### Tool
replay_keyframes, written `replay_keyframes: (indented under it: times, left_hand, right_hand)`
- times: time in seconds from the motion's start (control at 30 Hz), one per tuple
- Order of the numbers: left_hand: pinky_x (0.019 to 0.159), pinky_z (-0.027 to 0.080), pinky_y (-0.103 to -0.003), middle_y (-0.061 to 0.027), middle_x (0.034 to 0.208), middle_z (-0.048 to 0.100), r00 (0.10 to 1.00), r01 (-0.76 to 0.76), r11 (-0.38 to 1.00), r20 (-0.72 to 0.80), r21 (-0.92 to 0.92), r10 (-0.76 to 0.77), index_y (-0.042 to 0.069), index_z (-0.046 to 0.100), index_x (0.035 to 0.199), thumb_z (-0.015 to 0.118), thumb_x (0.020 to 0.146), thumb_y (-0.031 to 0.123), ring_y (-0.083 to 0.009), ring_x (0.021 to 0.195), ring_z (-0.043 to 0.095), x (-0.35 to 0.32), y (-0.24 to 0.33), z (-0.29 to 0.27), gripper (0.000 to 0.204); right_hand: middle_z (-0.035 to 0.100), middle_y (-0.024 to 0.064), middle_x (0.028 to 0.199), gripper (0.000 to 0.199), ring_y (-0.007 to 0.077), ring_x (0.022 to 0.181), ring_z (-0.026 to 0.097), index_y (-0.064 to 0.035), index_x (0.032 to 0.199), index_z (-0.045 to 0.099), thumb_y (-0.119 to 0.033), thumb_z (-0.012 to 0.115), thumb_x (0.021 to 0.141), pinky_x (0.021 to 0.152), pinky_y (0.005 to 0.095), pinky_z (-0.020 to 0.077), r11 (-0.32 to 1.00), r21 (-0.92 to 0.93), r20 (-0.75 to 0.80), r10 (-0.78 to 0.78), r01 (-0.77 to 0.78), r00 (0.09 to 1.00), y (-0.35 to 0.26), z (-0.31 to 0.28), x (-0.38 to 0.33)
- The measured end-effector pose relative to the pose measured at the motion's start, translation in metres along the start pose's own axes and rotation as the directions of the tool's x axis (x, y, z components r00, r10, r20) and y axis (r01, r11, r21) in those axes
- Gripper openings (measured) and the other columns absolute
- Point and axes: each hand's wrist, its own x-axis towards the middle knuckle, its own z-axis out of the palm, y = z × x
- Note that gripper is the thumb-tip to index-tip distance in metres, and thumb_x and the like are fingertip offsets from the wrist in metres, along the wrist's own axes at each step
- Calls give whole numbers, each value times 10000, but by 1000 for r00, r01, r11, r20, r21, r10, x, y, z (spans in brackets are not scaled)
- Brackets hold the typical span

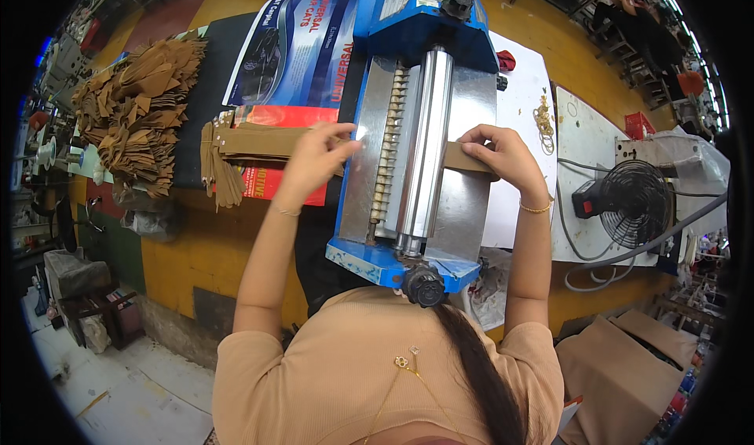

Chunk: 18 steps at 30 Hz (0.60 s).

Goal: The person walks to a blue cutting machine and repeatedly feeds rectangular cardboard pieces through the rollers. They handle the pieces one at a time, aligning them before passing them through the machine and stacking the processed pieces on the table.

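Note:
A blue machine (365, 258) with a shiny steel roller (426, 146) and a row of ringed guides (385, 162) stands in front of me. To the right of the roller, my right hand (503, 158) pinches the end of a flat brown strip (463, 161) over the metal plate. The strip's other end is hidden at the roller. On the left, my left hand (316, 161) hovers by the machine's edge, thumb and fingers apart with nothing between them. Beneath and beside it lies a stack of long brown strips (263, 140) on a red printed sheet (294, 115).
Bundled brown pieces (141, 99) are heaped at the table's far left. A blue and white poster (294, 52) lies behind the strips. On the right are a tangle of thin tan strips (543, 121) and a black fan (635, 201) with a grey cable (628, 250).

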Motion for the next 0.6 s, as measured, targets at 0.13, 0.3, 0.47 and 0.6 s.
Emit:
replay_keyframes:
  times: [0.13,0.3,0.47,0.6]
  left_hand:
    - [737,473,-271,-73,933,613,993,-48,994,115,102,36,21,679,1110,708,864,284,-140,770,566,12,20,34,361]
    - [742,475,-274,-63,913,592,988,70,993,144,-95,-56,-32,649,1033,696,878,256,-130,803,568,19,26,40,331]
    - [683,514,-252,-73,887,607,980,197,907,110,-371,-168,-8,548,1036,721,838,89,-119,820,591,16,26,35,280]
    - [654,535,-247,-73,852,613,971,238,839,101,-489,-216,-1,510,1075,722,819,22,-123,785,617,13,24,23,333]
  right_hand:
    - [674,35,802,166,82,702,591,-12,967,684,-130,703,851,638,233,489,999,36,20,19,-20,1000,4,-8,-9]
    - [636,11,726,216,62,594,501,-26,961,691,-147,756,795,554,208,431,991,133,-98,7,6,995,43,-19,-24]
    - [602,-10,725,200,35,625,509,-7,989,665,-95,728,821,537,185,425,958,270,-185,149,-96,971,93,-29,-39]
    - [651,68,859,220,148,686,604,-33,1034,669,-95,704,825,632,282,505,980,-101,-435,114,-174,893,139,-15,-40]
